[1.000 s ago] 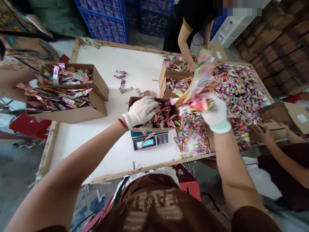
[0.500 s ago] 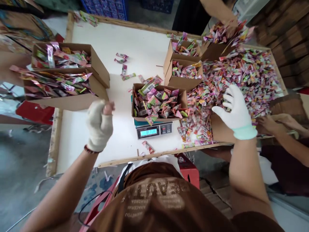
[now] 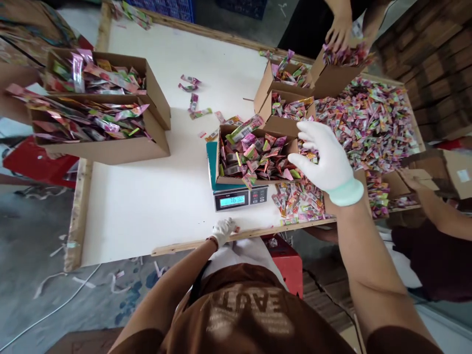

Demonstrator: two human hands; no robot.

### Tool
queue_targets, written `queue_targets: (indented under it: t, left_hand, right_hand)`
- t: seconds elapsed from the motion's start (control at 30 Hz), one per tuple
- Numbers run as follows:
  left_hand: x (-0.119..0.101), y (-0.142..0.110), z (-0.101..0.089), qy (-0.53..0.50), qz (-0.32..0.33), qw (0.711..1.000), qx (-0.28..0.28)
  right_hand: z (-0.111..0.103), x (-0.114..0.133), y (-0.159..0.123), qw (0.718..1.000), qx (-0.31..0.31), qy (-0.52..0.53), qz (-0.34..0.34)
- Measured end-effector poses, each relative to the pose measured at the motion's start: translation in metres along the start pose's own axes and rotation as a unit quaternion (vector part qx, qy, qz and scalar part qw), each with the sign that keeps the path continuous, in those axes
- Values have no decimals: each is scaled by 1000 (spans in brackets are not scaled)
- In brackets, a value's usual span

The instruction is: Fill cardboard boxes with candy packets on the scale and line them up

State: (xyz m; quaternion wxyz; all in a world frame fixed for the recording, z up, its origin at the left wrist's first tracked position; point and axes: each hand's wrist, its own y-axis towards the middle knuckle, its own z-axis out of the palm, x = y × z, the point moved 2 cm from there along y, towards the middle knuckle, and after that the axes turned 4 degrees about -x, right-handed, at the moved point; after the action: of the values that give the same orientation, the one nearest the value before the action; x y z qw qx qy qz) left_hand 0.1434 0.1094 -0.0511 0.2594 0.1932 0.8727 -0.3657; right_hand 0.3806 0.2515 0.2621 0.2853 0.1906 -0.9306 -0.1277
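Now, from the head view, the box (image 3: pixel 258 157) on the scale (image 3: pixel 239 199) is already heaped with sachets. My right hand (image 3: pixel 326 160) hovers released at its right edge, holding nothing; my left hand (image 3: pixel 223 231) rests at the table edge (image 3: pixel 177 246), clenched or not I cannot tell. I count six boxes, one scale.

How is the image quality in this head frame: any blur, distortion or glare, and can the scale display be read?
Head view: even, soft light with faint shadows; wide-angle bending shows along the wooden table edge. The white-gloved right hand over the open cardboard box of colourful sachets is sharp, as is the gloved left hand. The grey digital scale glows without glare, but its digits are too small to read reliably.
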Motion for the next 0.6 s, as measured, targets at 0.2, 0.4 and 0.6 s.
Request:
queue_targets:
  t: [0.2, 0.4, 0.6]
  left_hand:
    - [-14, -15, -3, 4, -51, 998, 25]
    - [-119, -43, -55, -11, 139, 989, -59]
    - [-200, -49, -198, 192, 296, 822, -448]
  right_hand:
    - [-11, -10, -26, 998, -52, 14, 20]
    - [-21, -7, -44, 997, -76, -13, 18]
    - [-60, -27, -69, 993, -89, 11, 72]
